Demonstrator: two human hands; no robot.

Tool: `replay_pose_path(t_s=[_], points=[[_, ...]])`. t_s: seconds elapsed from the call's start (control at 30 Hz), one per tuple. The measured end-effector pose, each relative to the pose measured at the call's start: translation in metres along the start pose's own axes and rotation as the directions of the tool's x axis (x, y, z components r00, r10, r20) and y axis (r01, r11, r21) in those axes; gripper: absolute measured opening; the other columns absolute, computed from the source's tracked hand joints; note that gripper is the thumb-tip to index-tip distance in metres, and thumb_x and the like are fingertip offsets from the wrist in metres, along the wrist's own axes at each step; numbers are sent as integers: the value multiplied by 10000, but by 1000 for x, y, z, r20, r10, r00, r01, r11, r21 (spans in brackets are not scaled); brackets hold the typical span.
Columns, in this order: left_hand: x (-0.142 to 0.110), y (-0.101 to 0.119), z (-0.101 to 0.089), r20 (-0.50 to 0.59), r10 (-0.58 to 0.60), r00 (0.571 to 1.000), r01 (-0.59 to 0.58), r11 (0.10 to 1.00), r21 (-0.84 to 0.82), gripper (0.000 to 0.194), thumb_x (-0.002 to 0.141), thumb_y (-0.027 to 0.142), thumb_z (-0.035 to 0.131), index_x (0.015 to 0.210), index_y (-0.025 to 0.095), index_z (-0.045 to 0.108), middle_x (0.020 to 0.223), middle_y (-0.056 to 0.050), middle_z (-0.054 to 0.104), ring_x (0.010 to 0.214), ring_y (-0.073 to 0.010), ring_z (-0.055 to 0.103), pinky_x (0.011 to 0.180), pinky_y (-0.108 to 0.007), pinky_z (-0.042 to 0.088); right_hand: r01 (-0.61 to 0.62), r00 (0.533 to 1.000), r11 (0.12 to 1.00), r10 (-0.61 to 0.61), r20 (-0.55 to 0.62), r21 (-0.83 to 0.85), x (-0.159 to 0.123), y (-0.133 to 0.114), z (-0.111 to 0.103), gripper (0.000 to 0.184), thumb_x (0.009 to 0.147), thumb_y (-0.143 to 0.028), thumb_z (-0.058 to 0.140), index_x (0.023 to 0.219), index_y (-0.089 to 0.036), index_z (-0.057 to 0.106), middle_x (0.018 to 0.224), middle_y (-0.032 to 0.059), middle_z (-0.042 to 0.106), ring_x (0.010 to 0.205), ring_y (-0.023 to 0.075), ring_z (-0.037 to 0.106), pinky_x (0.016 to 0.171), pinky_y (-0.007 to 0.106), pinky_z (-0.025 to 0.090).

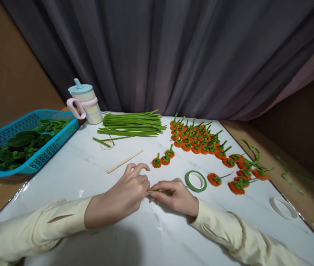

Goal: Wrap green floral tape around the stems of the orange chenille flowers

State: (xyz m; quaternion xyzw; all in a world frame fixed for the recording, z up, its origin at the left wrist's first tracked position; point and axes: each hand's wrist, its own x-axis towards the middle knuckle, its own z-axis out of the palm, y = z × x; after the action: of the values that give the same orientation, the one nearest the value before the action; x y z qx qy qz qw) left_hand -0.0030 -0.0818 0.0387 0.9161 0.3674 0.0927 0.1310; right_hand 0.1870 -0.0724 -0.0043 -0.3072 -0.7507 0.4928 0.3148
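Note:
My left hand is closed in a pinch near the front middle of the table, its index finger bent outward. Fingertip to fingertip with it, my right hand pinches a thin green strip, mostly hidden by the fingers. Whether the strip is pipe cleaner or tape, I cannot tell. Just right of that hand lies a roll of green tape. Beyond the hands stand several small orange pipe-cleaner pieces with green stems. A wooden stick lies beyond my left hand.
A bundle of green pipe cleaners lies at the back. Many orange pieces with green tops crowd the back right. At left sits a blue basket of green leaves beside a lidded cup. A white ring lies near the right edge.

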Motion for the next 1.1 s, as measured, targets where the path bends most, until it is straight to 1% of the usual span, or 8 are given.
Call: replay_pose_path(t_s=[0.27,0.43,0.6,0.7,0.8,0.87,0.97,1.1], points=[[1,-1,0,-32,53,998,-54,998,-34,223,816,12,446,671,152,541,681,-52,607,1131,-273,439,857,-414,275,154,988,976,-152,21,-154,-1,3,-1,249,919,-298,492,870,-136,675,732,67,682,619,115,622,611,196,500],[0,-2,1,-6,90,996,-90,996,-24,235,771,-22,442,622,147,508,641,-43,584,1109,-262,449,846,-416,255,359,931,860,-357,76,-362,-3,10,1,210,942,-204,436,913,-128,629,680,60,623,619,127,564,581,213,461],[1,-3,-2,69,34,997,-27,995,-101,234,714,-18,498,542,135,453,629,-27,570,1076,-237,466,826,-395,233,562,815,631,-534,227,-534,-2,10,0,215,925,-83,359,960,-87,571,665,71,595,595,148,504,537,255,431],[3,-7,-2,108,17,994,1,986,-165,250,672,-25,516,499,131,426,610,-7,555,1065,-220,463,816,-370,224,651,701,414,-649,294,-636,-2,6,0,173,883,-31,425,971,-38,574,661,82,616,589,160,506,535,282,439],[5,-12,-3,138,38,990,-4,971,-239,258,643,-35,532,478,130,422,530,22,527,1037,-200,470,802,-347,219,674,577,178,-734,359,-717,-2,4,0,163,818,-8,544,971,24,590,681,111,640,625,185,545,564,307,470],[6,-13,-4,152,49,987,-8,966,-259,267,656,-31,545,479,129,426,512,30,526,1028,-192,476,801,-337,221,662,544,104,-748,381,-742,-3,4,0,176,809,1,552,974,45,593,706,133,649,661,201,567,592,319,490],[5,-11,-7,125,45,991,-20,981,-196,278,741,6,552,517,134,448,576,18,579,1074,-215,461,835,-357,217,647,589,171,-731,344,-743,-4,7,0,183,836,8,498,1000,38,574,723,134,656,664,199,562,593,322,494],[4,-5,-8,40,92,995,-88,990,-109,257,822,100,564,580,149,493,615,-7,607,1133,-252,434,883,-399,205,608,715,433,-663,222,-666,-2,7,2,163,886,-28,423,987,-35,551,717,106,642,611,172,502,518,290,436]])
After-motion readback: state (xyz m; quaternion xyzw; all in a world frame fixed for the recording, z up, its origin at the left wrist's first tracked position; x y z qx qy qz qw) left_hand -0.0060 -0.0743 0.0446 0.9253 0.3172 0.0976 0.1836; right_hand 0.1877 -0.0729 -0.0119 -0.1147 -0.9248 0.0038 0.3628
